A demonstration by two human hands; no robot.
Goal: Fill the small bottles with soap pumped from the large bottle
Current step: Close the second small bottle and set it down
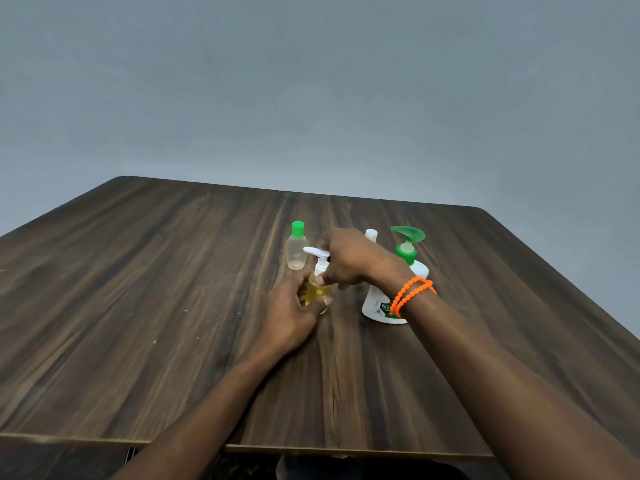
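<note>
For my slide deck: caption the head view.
Left hand grips yellow pump bottle; right hand at its pump.

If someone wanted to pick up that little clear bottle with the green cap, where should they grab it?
Probably round the wide belly of the small clear bottle with the green cap, coming from its left: it stands upright, and the left hand and right hand crowd its other side.

A dark wood-grain table [138,306] (faintly scuffed) stands before a grey wall [311,81].
</note>
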